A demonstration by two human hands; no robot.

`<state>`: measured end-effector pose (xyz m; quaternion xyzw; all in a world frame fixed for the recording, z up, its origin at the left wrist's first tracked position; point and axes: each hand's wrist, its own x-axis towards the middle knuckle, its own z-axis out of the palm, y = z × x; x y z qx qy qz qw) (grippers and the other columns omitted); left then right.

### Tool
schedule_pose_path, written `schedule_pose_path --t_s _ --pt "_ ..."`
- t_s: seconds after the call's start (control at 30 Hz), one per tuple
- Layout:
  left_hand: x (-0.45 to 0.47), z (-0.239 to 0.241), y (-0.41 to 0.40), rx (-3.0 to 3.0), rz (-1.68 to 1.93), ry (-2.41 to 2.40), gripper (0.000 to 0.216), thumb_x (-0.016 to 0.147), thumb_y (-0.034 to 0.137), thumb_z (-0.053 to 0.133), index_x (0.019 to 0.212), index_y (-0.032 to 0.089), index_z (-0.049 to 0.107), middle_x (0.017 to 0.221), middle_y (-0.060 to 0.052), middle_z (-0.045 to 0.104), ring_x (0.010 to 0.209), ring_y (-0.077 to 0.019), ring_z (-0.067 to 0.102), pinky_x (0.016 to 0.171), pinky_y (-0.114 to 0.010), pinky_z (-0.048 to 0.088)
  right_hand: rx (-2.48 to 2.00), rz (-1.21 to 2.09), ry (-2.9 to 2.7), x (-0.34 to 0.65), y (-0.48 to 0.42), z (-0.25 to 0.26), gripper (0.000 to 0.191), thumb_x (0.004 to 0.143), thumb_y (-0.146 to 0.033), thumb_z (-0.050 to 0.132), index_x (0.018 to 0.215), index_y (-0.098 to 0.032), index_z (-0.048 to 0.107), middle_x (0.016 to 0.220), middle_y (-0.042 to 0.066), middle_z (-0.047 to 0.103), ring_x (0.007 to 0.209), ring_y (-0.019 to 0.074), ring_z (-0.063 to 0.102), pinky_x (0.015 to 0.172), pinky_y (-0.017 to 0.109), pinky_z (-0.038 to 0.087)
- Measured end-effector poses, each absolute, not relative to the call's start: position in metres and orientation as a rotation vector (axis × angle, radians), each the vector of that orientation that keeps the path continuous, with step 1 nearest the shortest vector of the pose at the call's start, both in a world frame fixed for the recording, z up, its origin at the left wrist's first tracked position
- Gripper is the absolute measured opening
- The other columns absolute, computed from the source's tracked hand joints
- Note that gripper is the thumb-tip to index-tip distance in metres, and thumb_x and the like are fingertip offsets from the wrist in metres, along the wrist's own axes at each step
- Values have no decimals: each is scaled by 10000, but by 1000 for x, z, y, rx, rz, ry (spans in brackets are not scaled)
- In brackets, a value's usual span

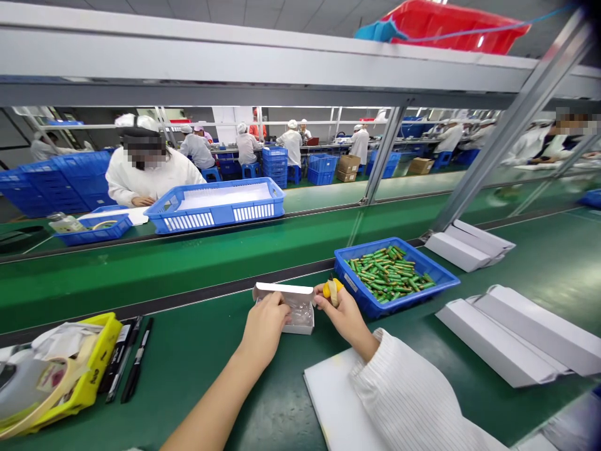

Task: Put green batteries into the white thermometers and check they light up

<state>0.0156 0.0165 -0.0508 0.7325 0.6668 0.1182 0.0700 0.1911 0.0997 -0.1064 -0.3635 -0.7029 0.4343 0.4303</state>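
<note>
My left hand [265, 323] grips the near side of a small open white box [295, 305] standing on the green bench. My right hand [342, 311] is closed around a small yellow object [332, 288] at the box's right end; I cannot make out what it is. Just right of that hand a blue tray [444, 279] holds several green cylindrical cells [389, 273]. A white sheet [328, 394] lies under my right sleeve.
Long white cartons [516, 335] lie at the right, more [464, 245] behind the tray. A yellow bin [98, 363] with tape and papers sits at the left beside black pens [134, 363]. Across the conveyor, a person in white works by a blue basket [216, 216].
</note>
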Motion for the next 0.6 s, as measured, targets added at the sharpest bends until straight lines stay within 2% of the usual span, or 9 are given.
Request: schedule_pose_path --t_s 0.17,0.4,0.6 --pt "16 -46 13 2248 475 2039 212 895 166 473 946 201 675 940 -37 628 854 -183 590 722 -284 423 -886 1086 -1776 191 100 -107 211 832 -372 570 929 -185 554 881 49 600 770 175 581 703 317 496" --pt "13 -46 13 2142 550 2041 178 846 109 510 831 195 665 873 -11 661 796 -180 607 674 -274 412 -890 1088 -1796 192 98 -105 199 832 -355 566 923 -179 552 886 53 600 813 183 582 713 310 487" --pt "12 -49 13 2081 598 1995 281 829 55 441 920 213 654 940 -4 690 836 -164 635 692 -245 437 -889 1077 -1809 192 96 -104 190 839 -352 561 924 -182 548 897 53 602 834 186 585 717 308 485"
